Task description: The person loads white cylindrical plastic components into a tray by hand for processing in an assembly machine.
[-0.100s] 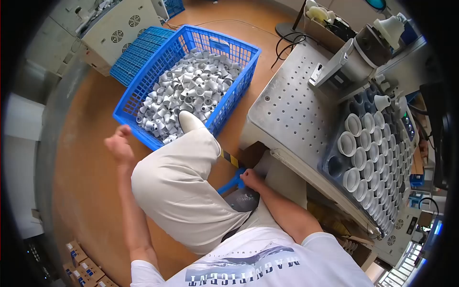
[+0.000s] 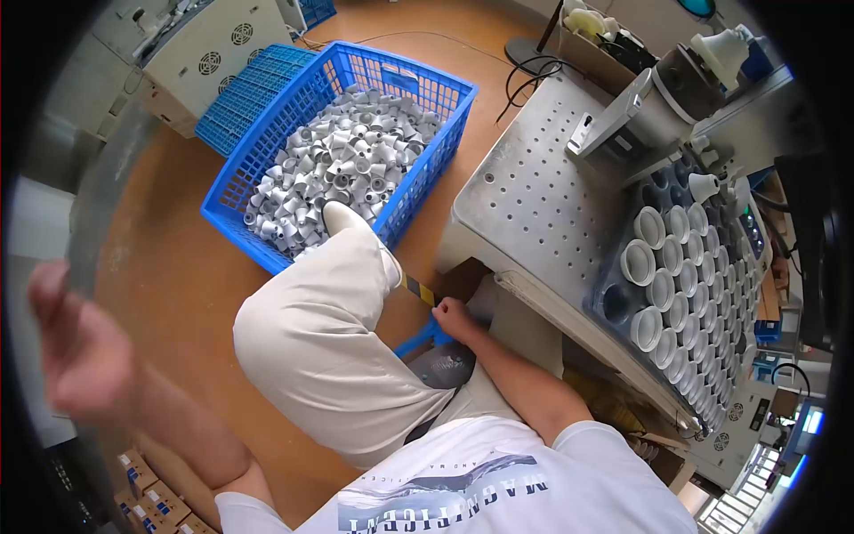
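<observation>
Raised at the far left, my left hand point(image 2: 84, 356) is smeared by motion, its fingers too blurred to read. It hangs over the floor, away from the crate. My right hand point(image 2: 454, 319) is closed beside my thigh, below the front edge of the metal bench. A blue strip point(image 2: 418, 342) runs up to the fingers of this hand; what lies inside the fist is hidden. Ahead of my raised knee stands a blue plastic crate point(image 2: 267, 255), holding a heap of small white cup-shaped parts point(image 2: 347, 160). My shoe point(image 2: 342, 218) overlaps the crate's near side in this view.
On the right, a perforated metal bench point(image 2: 525, 191) carries a machine head point(image 2: 636, 111) and a dark tray point(image 2: 616, 305) with rows of white cups point(image 2: 648, 329). A blue rack point(image 2: 245, 102) leans beside a cabinet point(image 2: 218, 53). Small cardboard boxes point(image 2: 160, 503) sit lower left.
My left hand has swung left and toward me, away from the crate's near corner. My right hand has stayed low beside the blue strip; the whole view has shifted slightly.
</observation>
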`<state>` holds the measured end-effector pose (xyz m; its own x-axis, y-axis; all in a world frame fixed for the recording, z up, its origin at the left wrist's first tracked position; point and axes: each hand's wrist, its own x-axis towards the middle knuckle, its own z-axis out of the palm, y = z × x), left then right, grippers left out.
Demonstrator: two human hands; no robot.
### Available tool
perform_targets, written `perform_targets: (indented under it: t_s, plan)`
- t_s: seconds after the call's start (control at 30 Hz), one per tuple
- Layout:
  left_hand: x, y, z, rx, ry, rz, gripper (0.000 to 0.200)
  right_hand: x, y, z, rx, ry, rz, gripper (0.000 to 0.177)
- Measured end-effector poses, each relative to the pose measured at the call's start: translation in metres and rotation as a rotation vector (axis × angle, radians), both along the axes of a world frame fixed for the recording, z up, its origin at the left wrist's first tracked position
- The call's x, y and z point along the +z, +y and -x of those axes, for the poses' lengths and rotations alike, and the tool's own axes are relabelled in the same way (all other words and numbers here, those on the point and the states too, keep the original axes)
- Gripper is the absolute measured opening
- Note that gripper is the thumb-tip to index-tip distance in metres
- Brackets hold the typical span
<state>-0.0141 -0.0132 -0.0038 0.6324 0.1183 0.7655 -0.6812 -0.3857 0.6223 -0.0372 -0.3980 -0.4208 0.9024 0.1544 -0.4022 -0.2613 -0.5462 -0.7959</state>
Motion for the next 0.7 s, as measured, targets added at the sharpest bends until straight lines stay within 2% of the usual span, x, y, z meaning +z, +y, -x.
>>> perform_targets:
  t_s: [0.1, 0.13, 0.17, 0.23, 0.33, 0.4, 0.57, 0.7]
  plan:
    - [0.004, -0.044, 0.012, -0.077, 0.048, -0.022, 0.07, -0.021, 0.012, 0.019, -0.008, -0.08, -0.081, 0.019]
    - [0.002, -0.061, 0.011, -0.109, 0.073, -0.033, 0.069, -0.017, 0.009, 0.023, 0.055, -0.011, -0.051, 0.018]
    - [0.001, -0.079, 0.007, -0.147, 0.112, -0.055, 0.069, -0.027, 0.009, 0.031, 0.113, -0.115, -0.036, 0.017]
    - [-0.001, -0.119, -0.004, -0.214, 0.169, -0.09, 0.068, -0.018, 0.009, 0.039, 0.124, -0.036, -0.051, 0.016]
    - [-0.003, -0.168, -0.021, -0.309, 0.221, -0.113, 0.066, -0.007, -0.001, 0.033, 0.067, -0.052, -0.14, 0.019]
    - [-0.005, -0.195, -0.029, -0.36, 0.244, -0.113, 0.065, -0.002, -0.014, 0.03, 0.076, 0.026, -0.069, 0.02]
    - [-0.002, -0.23, -0.035, -0.425, 0.263, -0.121, 0.062, 0.005, -0.039, 0.027, 0.079, -0.028, -0.006, 0.021]
    - [0.008, -0.237, -0.032, -0.448, 0.263, -0.131, 0.06, 0.001, -0.03, 0.03, 0.118, -0.08, 0.024, 0.022]
